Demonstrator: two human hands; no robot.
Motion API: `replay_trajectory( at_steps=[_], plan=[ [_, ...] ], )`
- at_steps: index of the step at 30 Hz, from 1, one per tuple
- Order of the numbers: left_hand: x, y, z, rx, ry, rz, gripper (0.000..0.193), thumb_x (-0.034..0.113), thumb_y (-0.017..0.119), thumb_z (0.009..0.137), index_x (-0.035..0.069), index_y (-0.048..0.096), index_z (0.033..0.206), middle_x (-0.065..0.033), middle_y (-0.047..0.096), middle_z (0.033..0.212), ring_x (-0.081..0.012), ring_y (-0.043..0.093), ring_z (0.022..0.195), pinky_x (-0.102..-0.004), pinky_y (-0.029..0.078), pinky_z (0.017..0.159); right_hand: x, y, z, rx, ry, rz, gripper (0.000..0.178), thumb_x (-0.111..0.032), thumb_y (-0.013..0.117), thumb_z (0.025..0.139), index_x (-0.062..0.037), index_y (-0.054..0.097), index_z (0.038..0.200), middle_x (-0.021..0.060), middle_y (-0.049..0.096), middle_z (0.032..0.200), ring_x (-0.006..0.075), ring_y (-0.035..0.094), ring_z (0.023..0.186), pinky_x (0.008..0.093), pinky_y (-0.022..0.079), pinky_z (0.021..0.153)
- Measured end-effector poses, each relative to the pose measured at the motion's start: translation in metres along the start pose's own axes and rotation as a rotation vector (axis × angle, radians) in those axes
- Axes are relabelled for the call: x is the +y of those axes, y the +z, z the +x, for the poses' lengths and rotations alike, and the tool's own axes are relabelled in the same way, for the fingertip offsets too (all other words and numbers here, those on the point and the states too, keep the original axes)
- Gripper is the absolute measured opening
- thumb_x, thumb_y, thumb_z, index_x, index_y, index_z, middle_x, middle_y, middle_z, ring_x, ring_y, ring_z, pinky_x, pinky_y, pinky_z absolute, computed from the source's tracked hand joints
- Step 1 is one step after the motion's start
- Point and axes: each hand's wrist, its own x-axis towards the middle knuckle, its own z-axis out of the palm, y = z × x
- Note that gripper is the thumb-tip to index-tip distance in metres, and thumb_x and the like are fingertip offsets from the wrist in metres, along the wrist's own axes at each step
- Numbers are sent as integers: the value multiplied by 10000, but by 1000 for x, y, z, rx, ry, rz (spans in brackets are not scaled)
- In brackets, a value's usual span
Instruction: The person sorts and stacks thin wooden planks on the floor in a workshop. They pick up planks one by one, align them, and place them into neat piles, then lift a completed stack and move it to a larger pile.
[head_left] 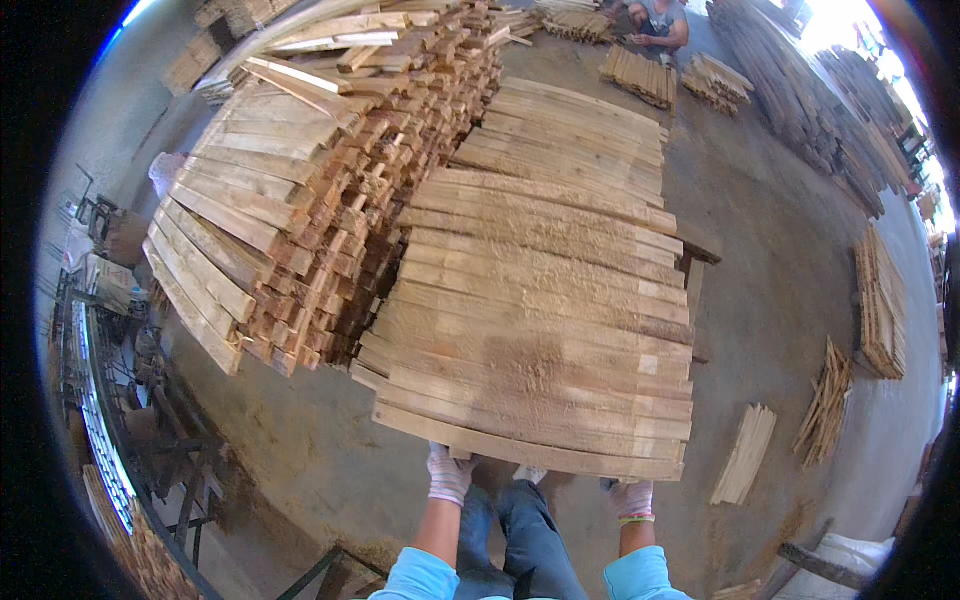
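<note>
Pale wood: lay plank beside plank as a broad stack (480, 310) at the middle of the view, strewn on top with sawdust (540, 375). Ended at the near side in a long front plank (530, 450). Met that plank's edge with the left hand (449, 476) toward its left end and the right hand (630, 496) toward its right, both gloved; with the fingertips hidden by the wood, could not tell whether grasping it firmly or merely resting against it. To handle it well, probably called for equal support from both sides, straight wrists and a slow, level movement, so as not to twist the plank, nudge its neighbours or scatter the sawdust. Bordered this on the left, apparently very close, with a large pile of boards (330, 210). Spread rightward across the floor (780, 270) to slats (743, 453) and a looser heap of sticks (825, 405), and beyond the far end to bundles (640, 78) near a co-worker (664, 26).
</note>
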Motion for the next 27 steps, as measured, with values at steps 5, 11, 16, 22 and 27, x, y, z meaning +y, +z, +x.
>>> replay_trajectory(
  at_steps=[5, 11, 16, 22, 27],
  plan=[
    [31, -10, 14, -81, -19, -8, 786, 665, 544, 917, 150, 375, 1488, -106, 472, 1432, -340, 488, 1282, -549, 520, 932, -3, -23, 17, 121, -60, -214, 585, -510, 444, 984, -169, 463, 1459, 63, 552, 1438, 287, 505, 1313, 511, 410, 1084],
    [50, -32, 93, -275, 164, 298, 507, 499, 463, 1008, 144, 545, 1361, -105, 596, 1322, -303, 589, 1170, -468, 552, 900, 11, -15, 53, 200, -120, -304, 574, -500, 449, 985, -166, 470, 1451, 63, 558, 1422, 285, 512, 1295, 505, 416, 1070],
    [78, -32, 102, -239, 139, 403, 506, 497, 468, 1006, 142, 549, 1357, -107, 600, 1318, -305, 591, 1167, -467, 551, 902, 14, -12, 64, 246, -135, -347, 564, -492, 453, 985, -164, 476, 1444, 62, 564, 1409, 284, 518, 1279, 500, 421, 1058],
    [111, -29, 102, -127, 142, 516, 505, 495, 473, 1002, 140, 554, 1352, -109, 604, 1312, -307, 593, 1164, -465, 549, 905, 7, -23, 82, 282, -118, -416, 553, -482, 458, 986, -161, 483, 1436, 61, 570, 1393, 283, 525, 1260, 494, 427, 1043],
    [95, -35, 103, -65, 122, 534, 504, 493, 478, 1000, 138, 557, 1348, -111, 607, 1308, -309, 596, 1162, -464, 548, 907, 3, -25, 92, 314, -124, -446, 544, -474, 461, 986, -159, 489, 1429, 61, 575, 1380, 282, 530, 1245, 489, 432, 1031]
  ],
)
